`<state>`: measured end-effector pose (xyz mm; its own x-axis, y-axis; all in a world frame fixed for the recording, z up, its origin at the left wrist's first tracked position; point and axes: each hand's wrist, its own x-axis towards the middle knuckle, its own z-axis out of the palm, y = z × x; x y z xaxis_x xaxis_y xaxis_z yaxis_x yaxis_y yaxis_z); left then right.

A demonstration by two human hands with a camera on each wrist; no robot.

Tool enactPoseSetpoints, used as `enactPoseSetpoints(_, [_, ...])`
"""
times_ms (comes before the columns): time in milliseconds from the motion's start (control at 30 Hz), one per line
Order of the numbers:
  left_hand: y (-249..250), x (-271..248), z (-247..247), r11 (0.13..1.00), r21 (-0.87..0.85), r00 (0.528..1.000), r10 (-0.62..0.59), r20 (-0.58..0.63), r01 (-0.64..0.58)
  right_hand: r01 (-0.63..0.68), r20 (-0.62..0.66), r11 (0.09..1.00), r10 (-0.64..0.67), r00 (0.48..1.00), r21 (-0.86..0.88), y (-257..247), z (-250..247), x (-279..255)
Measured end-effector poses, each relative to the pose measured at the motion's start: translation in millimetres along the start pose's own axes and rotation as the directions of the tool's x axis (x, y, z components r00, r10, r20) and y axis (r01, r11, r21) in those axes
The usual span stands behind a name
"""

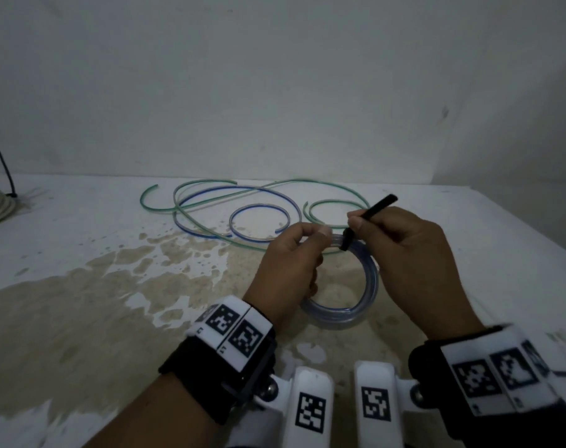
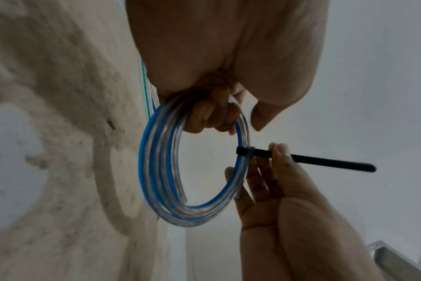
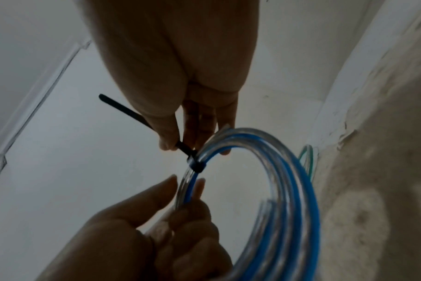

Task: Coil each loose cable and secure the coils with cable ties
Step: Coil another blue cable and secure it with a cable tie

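One black cable tie (image 1: 369, 218) already rings the blue-striped clear coil (image 1: 356, 305), which is held up off the stained tabletop (image 1: 81, 302), and the coming pull turns on that tie's tail. In the head view the tie's head sits on the coil's rim at about twelve o'clock, and the tail runs from it toward two o'clock, away from the coil's centre. The right hand (image 1: 411, 250) is the nearer one: its thumb and fingers pinch the tail just beside the tie's head. The left hand (image 1: 291, 263) is curled round the coil's strands at about ten o'clock, close beside the tie. I judge that a pull along the tail would cinch it.

The left wrist view shows what the head view hides: the tie band is closed around all the strands. The right wrist view shows the thumb pressed on the tail. Only the head view shows the loose green cable (image 1: 210, 189) and loose blue cable (image 1: 259, 211) lying behind, at twelve o'clock, uncoiled.
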<state>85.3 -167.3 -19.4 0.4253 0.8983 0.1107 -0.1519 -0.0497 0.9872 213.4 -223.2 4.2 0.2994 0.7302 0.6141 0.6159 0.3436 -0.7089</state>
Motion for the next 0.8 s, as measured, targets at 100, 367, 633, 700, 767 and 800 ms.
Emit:
enactPoseSetpoints(100, [1, 0, 1, 0.998, -0.048, 0.998, -0.044, 0.043, 0.046, -0.064, -0.054, 0.997, 0.066, 0.996, 0.036, 4, 3, -1])
enactPoseSetpoints(367, [1, 1, -9, 0.912, 0.409, 0.999, 0.034, 0.016, -0.038, -0.252, -0.04, 0.964, 0.256, 0.966, 0.086, 13, 15, -3])
enactPoseSetpoints(633, [5, -2, -3, 0.945, 0.326, 0.994, -0.068, 0.082, 0.038, -0.251, 0.053, 0.961, 0.247, 0.968, 0.119, 10, 17, -7])
enactPoseSetpoints(700, [4, -3, -3, 0.946, 0.324, 0.998, 0.009, 0.06, -0.028, -0.235, 0.067, 0.964, 0.228, 0.971, 0.124, 8, 15, -6])
enactPoseSetpoints(767, [2, -3, -4, 0.955, 0.292, 0.999, 0.042, 0.016, -0.045, -0.193, 0.089, 0.977, 0.185, 0.979, 0.094, 7, 13, -5])
enactPoseSetpoints(800, [2, -3, -5, 0.963, 0.265, 0.999, 0.048, 0.002, -0.047, -0.139, 0.09, 0.989, 0.134, 0.987, 0.058, 6, 12, -5])
